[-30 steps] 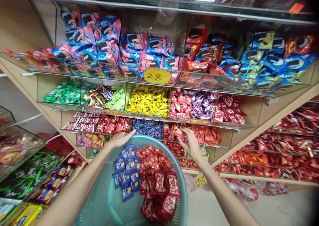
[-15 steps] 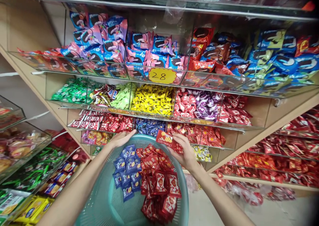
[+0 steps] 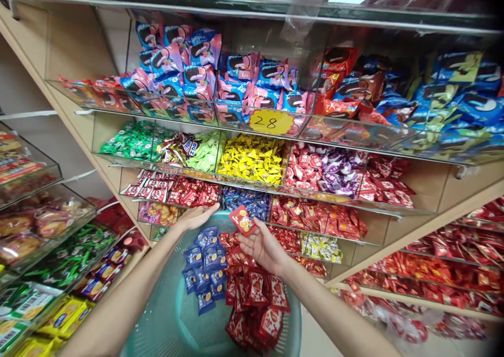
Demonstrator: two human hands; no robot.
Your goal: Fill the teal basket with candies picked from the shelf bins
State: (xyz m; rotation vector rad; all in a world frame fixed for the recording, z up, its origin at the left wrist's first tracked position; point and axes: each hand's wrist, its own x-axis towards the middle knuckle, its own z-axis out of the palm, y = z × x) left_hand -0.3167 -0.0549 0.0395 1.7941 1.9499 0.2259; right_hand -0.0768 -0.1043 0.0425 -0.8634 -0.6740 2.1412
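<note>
My right hand pinches a small red candy packet with orange fruit pictures on it, over the far side of a teal plastic basket. Its fingers are bent beneath the packet. At the basket's far left rim is my left hand, closed on the edge; some of its fingers are hidden. Inside the basket, blue packets lie in a group at the left. Beside them is a larger pile of red packets, partly covered by my right hand.
Ahead, tiered clear bins hold yellow candies, green candies, blue packets and red packets. A yellow sign reading 28 hangs on the upper shelf's edge. Side shelves hold yellow packs and red packets.
My right hand has moved left with the red packet, from the basket's right rim to above its red pile. My left hand stays at the rim. The view has shifted slightly.
</note>
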